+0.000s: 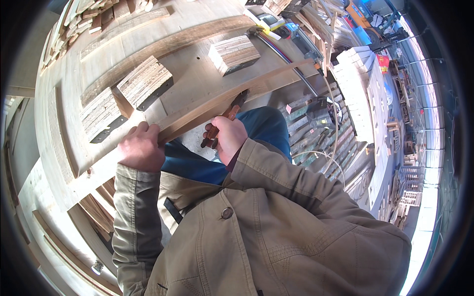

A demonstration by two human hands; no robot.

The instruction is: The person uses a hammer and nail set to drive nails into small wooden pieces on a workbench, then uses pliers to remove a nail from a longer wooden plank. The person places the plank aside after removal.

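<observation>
My left hand (141, 149) is closed on the near left end of a long wooden strip (197, 109), held at the front edge of a pale wooden worktable (190, 69). In my right hand (230, 136) is a pair of pliers (236, 105) with orange-brown handles, my fingers wrapped round them. The dark jaws touch the strip's near side, around its middle; whether they grip something there is too small to tell. Two layered wood blocks (144, 81) sit beyond my left hand, and another layered block (234, 53) stands farther right.
A long wooden rail (168, 43) lies across the table behind the blocks. Wood offcuts (81, 20) are piled at the far left. Right of the table are a metal bar with coloured tubing (291, 56), several wooden slats (316, 133) lower down, and stacked pale boards (356, 89).
</observation>
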